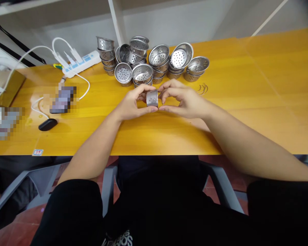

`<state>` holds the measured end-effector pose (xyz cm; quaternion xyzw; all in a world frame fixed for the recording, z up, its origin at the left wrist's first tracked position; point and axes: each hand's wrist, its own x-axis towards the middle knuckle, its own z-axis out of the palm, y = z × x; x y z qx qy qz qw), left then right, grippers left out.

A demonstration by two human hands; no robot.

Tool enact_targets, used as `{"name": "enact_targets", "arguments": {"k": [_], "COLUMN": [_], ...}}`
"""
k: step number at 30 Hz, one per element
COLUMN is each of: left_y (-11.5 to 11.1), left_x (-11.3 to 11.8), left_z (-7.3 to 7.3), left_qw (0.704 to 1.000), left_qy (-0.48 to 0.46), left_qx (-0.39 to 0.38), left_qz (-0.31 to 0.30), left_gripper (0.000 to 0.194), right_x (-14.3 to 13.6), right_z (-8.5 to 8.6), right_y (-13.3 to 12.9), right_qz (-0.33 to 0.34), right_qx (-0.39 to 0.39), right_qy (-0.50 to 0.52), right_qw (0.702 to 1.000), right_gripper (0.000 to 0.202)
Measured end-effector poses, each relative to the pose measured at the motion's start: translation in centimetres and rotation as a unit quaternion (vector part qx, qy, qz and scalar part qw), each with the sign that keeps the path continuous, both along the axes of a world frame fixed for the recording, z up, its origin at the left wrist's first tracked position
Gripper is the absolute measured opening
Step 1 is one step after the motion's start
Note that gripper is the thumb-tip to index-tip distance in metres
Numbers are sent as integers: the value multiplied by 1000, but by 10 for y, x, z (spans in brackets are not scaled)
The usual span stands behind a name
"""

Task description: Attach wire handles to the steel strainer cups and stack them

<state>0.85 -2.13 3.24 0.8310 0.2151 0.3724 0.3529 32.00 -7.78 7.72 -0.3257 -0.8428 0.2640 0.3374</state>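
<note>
A small perforated metal cup is held on its side above the yellow table. My left hand grips it from the left, thumb below and fingers over the top. At the cup's right edge is my right hand, its fingers curled and its thumb tip close to the rim; whether it pinches anything is too small to tell. Just beyond my hands stand several stacks of similar cups, some tilted on top of others. Thin curved wires lie to the right of the stacks.
On the left, a white power strip with cables lies behind a phone and a black oval device. A box is at the far left. Behind the cups rises a grey panel. A number label marks the front edge.
</note>
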Motion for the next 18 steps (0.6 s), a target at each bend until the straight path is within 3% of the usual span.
{"name": "enact_targets", "arguments": {"k": [8,12,16,18], "left_y": [1,-1,-8,-8], "left_x": [0,0,-5,-10], "left_z": [0,0,13,23], "left_qw": [1000,1000,999,999], "left_qy": [-2,-1,2,-6], "left_qx": [2,-15,-52,-42], "left_qz": [-21,-17,-6,13], "left_gripper": [106,108,116,128], "right_x": [-1,1,27,48], "right_z": [6,7,9,11], "right_y": [-4,-1,10,18], "right_qz": [35,-16,-54,-56], "right_qx": [-42,-32,-23,-31], "right_qy": [54,40,41,-13], "right_qw": [997,999,997,998], "right_gripper": [55,58,63,58]}}
